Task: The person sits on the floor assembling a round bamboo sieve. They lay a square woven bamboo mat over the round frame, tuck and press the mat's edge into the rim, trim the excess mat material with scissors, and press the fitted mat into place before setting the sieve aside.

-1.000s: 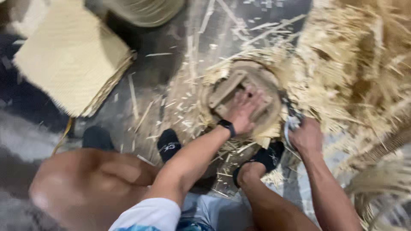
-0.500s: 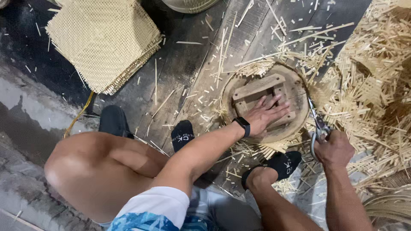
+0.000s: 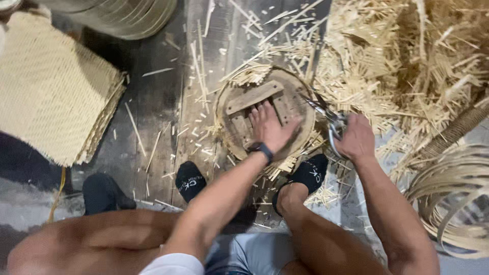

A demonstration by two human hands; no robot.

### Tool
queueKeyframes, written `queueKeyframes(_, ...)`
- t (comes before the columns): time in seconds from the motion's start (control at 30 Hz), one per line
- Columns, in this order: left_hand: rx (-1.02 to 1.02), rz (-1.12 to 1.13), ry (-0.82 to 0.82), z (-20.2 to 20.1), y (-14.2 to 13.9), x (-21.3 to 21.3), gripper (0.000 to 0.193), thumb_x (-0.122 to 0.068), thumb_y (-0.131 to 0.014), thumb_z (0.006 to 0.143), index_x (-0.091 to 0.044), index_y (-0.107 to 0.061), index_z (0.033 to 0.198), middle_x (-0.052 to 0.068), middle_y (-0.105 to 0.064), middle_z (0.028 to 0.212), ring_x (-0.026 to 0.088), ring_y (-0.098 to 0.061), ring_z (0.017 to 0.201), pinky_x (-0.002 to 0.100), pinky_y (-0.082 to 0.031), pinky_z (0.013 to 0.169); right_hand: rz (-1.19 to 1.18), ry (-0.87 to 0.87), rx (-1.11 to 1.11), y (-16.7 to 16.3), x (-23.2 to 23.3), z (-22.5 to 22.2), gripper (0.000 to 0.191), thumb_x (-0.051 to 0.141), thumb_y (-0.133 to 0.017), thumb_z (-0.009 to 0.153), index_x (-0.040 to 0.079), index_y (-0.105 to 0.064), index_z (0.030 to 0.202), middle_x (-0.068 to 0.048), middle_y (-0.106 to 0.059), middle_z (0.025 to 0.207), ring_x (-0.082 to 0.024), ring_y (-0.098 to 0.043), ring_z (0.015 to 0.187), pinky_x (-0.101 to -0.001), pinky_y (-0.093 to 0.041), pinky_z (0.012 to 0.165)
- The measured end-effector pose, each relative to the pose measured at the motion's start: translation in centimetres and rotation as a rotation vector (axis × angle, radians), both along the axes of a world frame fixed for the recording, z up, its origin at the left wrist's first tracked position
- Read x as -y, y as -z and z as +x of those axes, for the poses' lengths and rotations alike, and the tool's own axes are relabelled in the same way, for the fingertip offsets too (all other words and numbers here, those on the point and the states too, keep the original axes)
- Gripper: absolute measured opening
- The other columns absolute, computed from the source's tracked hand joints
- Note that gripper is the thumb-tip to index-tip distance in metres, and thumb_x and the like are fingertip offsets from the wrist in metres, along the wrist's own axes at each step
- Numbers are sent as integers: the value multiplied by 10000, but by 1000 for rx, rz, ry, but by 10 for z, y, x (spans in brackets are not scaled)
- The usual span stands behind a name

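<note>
Dark floor (image 3: 153, 102) under bamboo offcuts (image 3: 407, 66), woven mats (image 3: 51, 91), round form (image 3: 290, 97).

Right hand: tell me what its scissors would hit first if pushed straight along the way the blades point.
The right hand holds scissors with blades aimed up-left over the round wooden form. Pushed on, they would likely meet the wooden crosspiece on top first, though the blades' height above it is unclear.

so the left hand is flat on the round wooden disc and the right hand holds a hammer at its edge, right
Not quite. The head view shows the right hand holding scissors, not a hammer. The rest stands: the left hand lies flat on the round wooden disc.
</note>
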State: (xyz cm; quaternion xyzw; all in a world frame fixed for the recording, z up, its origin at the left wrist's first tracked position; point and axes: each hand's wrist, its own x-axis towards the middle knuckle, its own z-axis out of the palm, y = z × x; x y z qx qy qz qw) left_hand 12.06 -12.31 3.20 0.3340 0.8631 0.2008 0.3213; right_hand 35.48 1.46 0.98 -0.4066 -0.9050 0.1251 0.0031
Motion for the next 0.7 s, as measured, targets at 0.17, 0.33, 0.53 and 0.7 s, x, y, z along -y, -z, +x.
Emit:
queueKeyframes(0.17, -202, -11, 91, 13, 16, -11, 1053, -612, -707, 743, 88, -398, 1466, 351, -412, 1482, 563, -301, 1398, 640, -119, 1198, -80, 51, 183, -22, -12, -54, 599, 502, -769, 766, 66, -680, 1166, -234, -680, 1020, -405, -662, 948, -492, -549, 826)
queueKeyframes(0.33, -169, 36, 316, -1, 28, 16, 1050, -574, -724, 744, 98, -391, 1480, 354, -416, 1492, 554, -324, 1426, 634, -137, 1235, -227, 81, 128, -46, -4, -45, 589, 367, -679, 850, 181, -658, 1408, -193, -697, 939, -376, -672, 921, -512, -538, 789)
queueKeyframes(0.53, -189, 92, 463, -6, 24, 24, 1096, -600, -746, 742, 146, -375, 1455, 379, -415, 1468, 569, -333, 1402, 623, -140, 1217, 75, -92, 229, -21, -4, -56, 390, 461, -696, 851, 135, -758, 1055, -119, -742, 999, -292, -705, 944, -413, -564, 850)
queueKeyframes(0.7, -202, 67, 523, -14, 20, 29, 1075, -564, -762, 730, 143, -391, 1451, 379, -429, 1461, 558, -341, 1394, 610, -161, 1212, -70, -7, 266, -21, -12, -50, 449, 506, -636, 857, 141, -787, 1069, -117, -754, 1096, -303, -707, 982, -418, -537, 840)
